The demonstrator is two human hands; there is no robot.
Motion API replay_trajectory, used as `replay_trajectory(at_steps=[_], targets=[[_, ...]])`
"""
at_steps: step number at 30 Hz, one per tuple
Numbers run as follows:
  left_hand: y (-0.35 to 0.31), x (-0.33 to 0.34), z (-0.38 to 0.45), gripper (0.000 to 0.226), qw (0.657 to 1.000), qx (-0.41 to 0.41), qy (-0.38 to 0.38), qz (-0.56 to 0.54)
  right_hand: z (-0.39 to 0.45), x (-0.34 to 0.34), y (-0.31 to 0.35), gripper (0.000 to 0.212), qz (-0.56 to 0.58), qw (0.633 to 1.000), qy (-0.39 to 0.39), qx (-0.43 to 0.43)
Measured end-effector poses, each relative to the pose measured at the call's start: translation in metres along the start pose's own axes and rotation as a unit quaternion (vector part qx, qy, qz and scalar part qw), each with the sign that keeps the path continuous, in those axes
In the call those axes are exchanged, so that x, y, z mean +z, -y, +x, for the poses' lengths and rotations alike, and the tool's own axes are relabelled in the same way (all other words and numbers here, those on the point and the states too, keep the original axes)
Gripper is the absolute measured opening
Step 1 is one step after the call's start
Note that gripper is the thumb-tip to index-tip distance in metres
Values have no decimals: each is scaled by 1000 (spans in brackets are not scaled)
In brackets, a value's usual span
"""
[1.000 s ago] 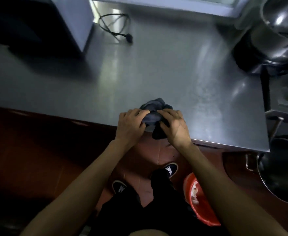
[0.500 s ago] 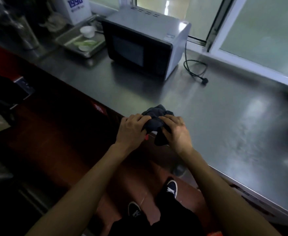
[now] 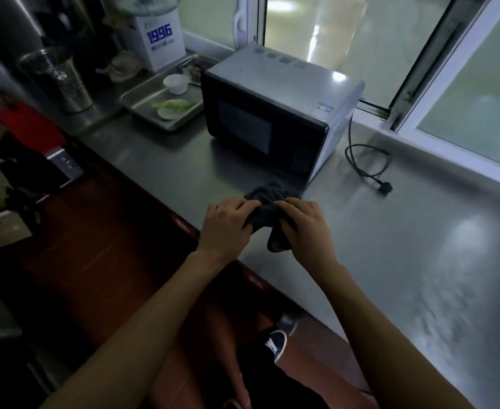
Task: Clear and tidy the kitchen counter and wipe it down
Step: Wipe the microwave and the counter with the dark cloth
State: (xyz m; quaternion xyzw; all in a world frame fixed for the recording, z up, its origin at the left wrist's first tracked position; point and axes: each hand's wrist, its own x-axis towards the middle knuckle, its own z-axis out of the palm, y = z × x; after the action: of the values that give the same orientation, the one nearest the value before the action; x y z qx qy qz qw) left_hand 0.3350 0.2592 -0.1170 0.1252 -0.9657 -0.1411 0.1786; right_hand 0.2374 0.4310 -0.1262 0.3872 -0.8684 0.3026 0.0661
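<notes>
A dark grey cloth [image 3: 268, 214] is bunched between my two hands over the front edge of the steel counter [image 3: 405, 246]. My left hand [image 3: 228, 225] grips its left side with curled fingers. My right hand [image 3: 305, 228] grips the right side, and a corner of the cloth hangs down below the thumb. Most of the cloth is hidden by my fingers.
A microwave [image 3: 275, 113] stands just behind the cloth, its unplugged cord [image 3: 367, 166] lying to the right. A metal tray [image 3: 166, 104] with a white bowl and greens sits left of it. A steel cup [image 3: 63, 81] and a white box [image 3: 161, 39] stand further left. Windows run along the back.
My view has swung left and up along the counter, from the pots at the right end to the microwave and tray. Both hands keep the same grip on the cloth.
</notes>
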Motion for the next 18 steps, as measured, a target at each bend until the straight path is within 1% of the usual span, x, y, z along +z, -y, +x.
replay_trajectory(at_steps=[4,7,11,18], targets=[[-4,12,59,41,1000,23,0,7,43,-4,-30,33,12,999,-23,25],[-10,21,96,39,999,45,-7,7,69,-13,-53,33,10,999,-42,26],[-17,27,139,43,998,65,-10,4,100,-26,-78,35,0,998,-46,35],[-22,25,218,49,993,111,-30,7,157,-46,-104,35,-31,995,-93,24]])
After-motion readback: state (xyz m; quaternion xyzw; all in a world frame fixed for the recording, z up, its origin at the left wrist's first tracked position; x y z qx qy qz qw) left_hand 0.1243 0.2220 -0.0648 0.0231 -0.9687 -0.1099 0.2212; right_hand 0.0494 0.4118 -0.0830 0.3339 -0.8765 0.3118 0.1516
